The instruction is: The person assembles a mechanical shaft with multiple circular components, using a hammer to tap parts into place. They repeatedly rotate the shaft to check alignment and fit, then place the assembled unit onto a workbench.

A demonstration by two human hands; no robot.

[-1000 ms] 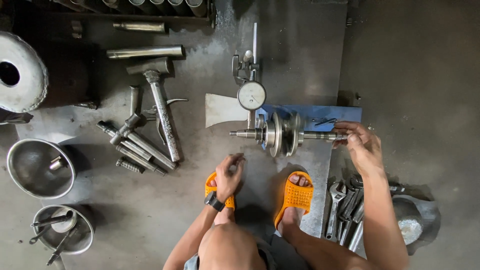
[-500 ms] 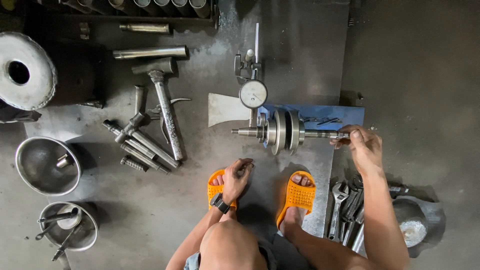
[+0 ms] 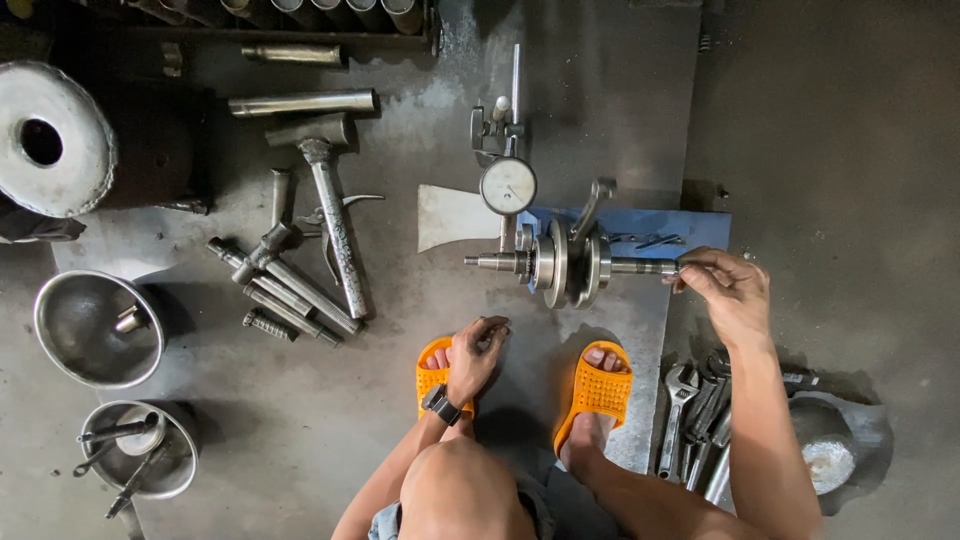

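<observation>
Head view showed the right hand (image 3: 728, 290) pinching the right shaft end of the crankshaft (image 3: 568, 264), which lay on its stand under the dial gauge (image 3: 508, 186). Left hand (image 3: 475, 352) rested loosely curled and empty above an orange sandal (image 3: 436, 372). Judged step: checking runout; turning the shaft slowly would suit.

Bare floor lies open ahead of the left hand (image 3: 474, 357) up to the crankshaft (image 3: 570, 265). Left of it, hammer (image 3: 335, 225) and steel rods (image 3: 285, 290) obstruct. Wrenches (image 3: 690, 425) crowd below the right hand (image 3: 725, 290).
</observation>
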